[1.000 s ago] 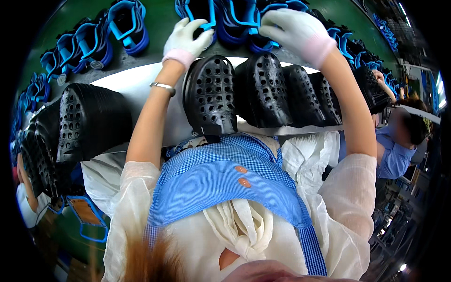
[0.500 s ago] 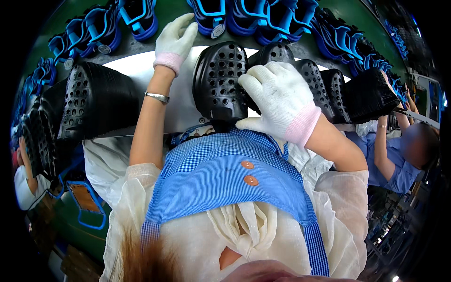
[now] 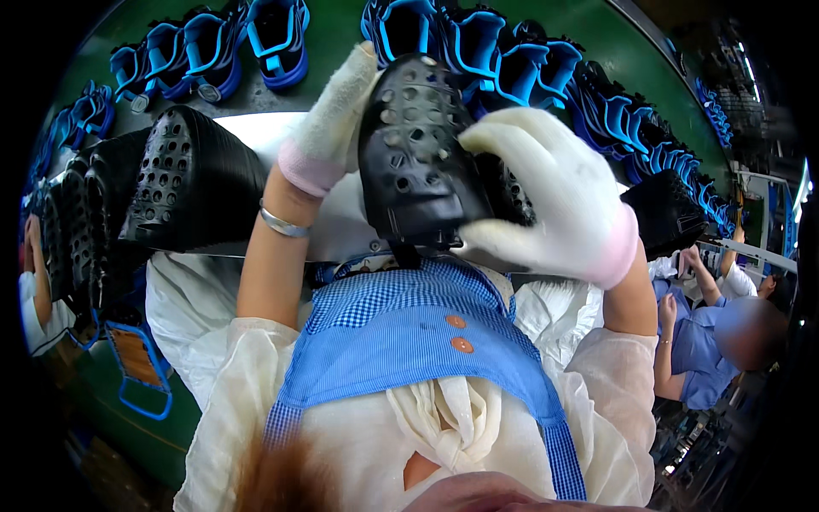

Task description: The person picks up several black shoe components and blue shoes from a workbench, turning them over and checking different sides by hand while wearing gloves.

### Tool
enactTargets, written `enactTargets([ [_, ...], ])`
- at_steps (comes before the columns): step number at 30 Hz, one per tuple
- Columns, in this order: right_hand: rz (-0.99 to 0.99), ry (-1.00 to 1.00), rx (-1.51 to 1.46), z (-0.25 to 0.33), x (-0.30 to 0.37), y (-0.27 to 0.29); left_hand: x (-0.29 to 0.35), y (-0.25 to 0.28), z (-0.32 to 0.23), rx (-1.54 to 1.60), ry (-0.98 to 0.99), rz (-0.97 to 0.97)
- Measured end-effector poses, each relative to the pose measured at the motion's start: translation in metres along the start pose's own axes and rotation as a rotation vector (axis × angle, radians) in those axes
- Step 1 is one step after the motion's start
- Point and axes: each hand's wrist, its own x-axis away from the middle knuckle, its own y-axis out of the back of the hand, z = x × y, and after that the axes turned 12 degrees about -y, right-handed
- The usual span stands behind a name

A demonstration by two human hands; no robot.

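A black, hole-studded shoe piece stands tilted between my hands, above the white work surface and in front of my blue apron. My left hand, in a white glove with a pink cuff, is closed along its left side, with some of the fingers hidden behind it. From the right, my gloved right hand curves round the same piece, fingertips at its right edge and thumb at its lower right corner. Another perforated black piece shows partly between my right thumb and fingers.
A large stack of black perforated pieces stands on the left, and another black stack on the right. Blue-trimmed shoes line the green surface beyond. A co-worker in blue sits at the right; another person's arm shows far left.
My left hand has come down and right onto the black shoe piece, having been free beyond it. The piece has tilted, and my right hand has shifted slightly right and down.
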Motion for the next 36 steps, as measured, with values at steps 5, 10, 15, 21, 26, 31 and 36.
enactTargets([
  [5,0.133,-0.189,-0.248,-0.014,-0.028,-0.017,-0.007,0.009,0.007,0.328,-0.082,-0.242],
  [10,0.224,-0.366,-0.294,-0.02,-0.049,-0.027,-0.022,0.009,0.009,0.218,-0.283,-0.508],
  [15,0.112,-0.395,-0.053,-0.029,-0.064,-0.041,-0.048,0.026,0.025,0.19,-0.29,-0.592],
  [21,0.127,-0.493,0.026,-0.045,-0.076,-0.05,-0.071,0.035,0.039,0.047,-0.387,-0.648],
  [26,0.004,-0.483,-0.001,-0.06,-0.076,-0.066,-0.085,0.035,0.047,-0.137,-0.473,-0.718],
  [31,0.021,-0.543,-0.068,-0.071,-0.078,-0.072,-0.092,0.043,0.054,-0.252,-0.457,-0.729],
  [36,0.001,-0.574,-0.118,-0.084,-0.078,-0.049,-0.115,0.071,0.055,-1.057,-0.602,-0.699],
])
